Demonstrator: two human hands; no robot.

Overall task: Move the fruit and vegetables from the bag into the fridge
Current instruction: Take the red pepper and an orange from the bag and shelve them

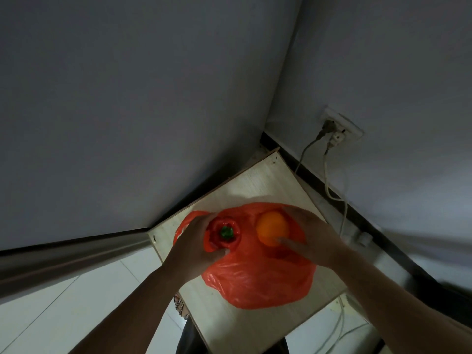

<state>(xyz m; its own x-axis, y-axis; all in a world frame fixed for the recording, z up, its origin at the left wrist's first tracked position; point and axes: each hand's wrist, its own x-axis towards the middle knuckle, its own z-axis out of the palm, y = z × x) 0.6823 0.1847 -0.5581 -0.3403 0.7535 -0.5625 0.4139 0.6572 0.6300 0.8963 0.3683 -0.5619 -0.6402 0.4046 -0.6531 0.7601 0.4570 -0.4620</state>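
Far left, one brushed-metal surface [63, 254] is seen running along the wall above pale floor tiles [76, 302]; whether it belongs to the fridge cannot be told.

Next, one small wooden table [258, 182] is set into the corner, and one orange-red plastic bag [255, 284] is spread across its top. Two pieces of produce are counted over the bag, one per hand.

The left hand [189, 249] is reached in from the lower left with the forearm angled up towards the table. One red bell pepper [224, 233] is gripped from its left side, the fingers curled round it and the thumb pressed against its near edge. The green stem is turned up to the camera. The pepper is over the bag's left part. Whether it is lifted clear of the plastic cannot be told.

To its right, apart from it, one orange [272, 227] is held at the bag's far side. The right hand [314, 238] is wrapped round it from the right, with the fingers curved over the far side and the thumb laid across the near side. That forearm is brought in from the lower right.

Far right, one wall socket [342, 126] is fitted with two plugs, and two cables [334, 190] are hung from them towards the floor.
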